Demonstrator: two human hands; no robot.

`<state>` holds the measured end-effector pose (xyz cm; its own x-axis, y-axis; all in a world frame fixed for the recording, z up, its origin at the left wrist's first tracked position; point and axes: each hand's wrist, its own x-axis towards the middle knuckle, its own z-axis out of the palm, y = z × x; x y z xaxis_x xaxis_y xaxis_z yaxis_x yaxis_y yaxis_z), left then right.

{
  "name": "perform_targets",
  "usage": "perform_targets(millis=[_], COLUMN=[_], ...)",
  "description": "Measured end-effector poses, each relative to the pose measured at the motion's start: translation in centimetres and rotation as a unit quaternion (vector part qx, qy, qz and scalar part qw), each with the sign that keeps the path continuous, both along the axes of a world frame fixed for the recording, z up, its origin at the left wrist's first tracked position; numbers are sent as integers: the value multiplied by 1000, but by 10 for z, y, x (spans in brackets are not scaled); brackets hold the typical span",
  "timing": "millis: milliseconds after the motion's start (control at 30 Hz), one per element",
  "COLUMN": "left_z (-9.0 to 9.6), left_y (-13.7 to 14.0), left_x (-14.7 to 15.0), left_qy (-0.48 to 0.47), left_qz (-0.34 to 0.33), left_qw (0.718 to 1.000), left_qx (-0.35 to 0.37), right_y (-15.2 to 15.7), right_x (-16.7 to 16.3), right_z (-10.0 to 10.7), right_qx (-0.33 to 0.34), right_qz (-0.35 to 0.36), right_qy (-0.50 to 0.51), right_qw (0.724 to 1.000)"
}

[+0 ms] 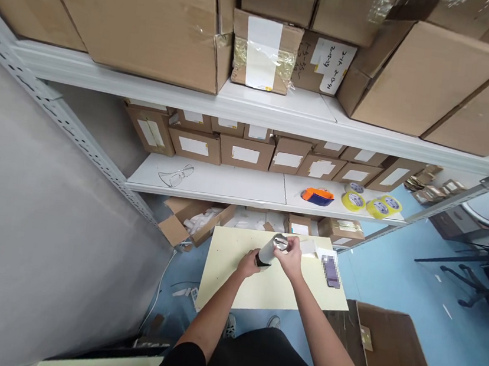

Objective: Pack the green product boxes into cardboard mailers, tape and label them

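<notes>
A pale grey cylinder with a shiny silver top and a black lower end is held tilted over a cream tabletop; its exact kind cannot be made out. My left hand is closed round the black lower end. At the silver top, the fingers of my right hand grip the rim from the right side. To the right of the hands lie a white sheet and a dark blurred-out flat item.
Behind the table, a shelf bears small labelled cartons, glasses, an orange tape dispenser and yellow tape rolls. An open carton stands at the table's back left. A large carton is at lower right.
</notes>
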<state>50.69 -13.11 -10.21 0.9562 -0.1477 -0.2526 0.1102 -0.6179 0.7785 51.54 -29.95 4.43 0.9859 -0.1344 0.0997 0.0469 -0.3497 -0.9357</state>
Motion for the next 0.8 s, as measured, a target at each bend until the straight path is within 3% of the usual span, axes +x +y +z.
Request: perform_targets(millis=[133, 267, 367, 467, 633, 700, 800], left_z=[18, 55, 90, 124, 160, 168, 177], left_y=[2, 16, 20, 3, -27, -20, 3], left_x=[3, -1, -11, -18, -10, -7, -4], left_qy=[21, 10, -47, -101, -107, -112, -105], left_qz=[-49, -72, -64, -25, 74, 85, 87], left_qw=[998, 994, 997, 985, 990, 988, 981], left_qx=[35, 87, -15, -136, -62, -68, -135], right_y=[-12, -24, -28, -20, 2, 3, -3], right_x=[9, 10, 9, 10, 13, 9, -6], right_z=[38, 48, 47, 48, 54, 55, 49], right_qx=[64, 80, 88, 109, 161, 207, 263], right_qz=[-9, -28, -36, -13, 16, 65, 202], right_qy=[-13, -2, -1, 17, 53, 67, 128], right_qw=[998, 996, 995, 994, 985, 974, 935])
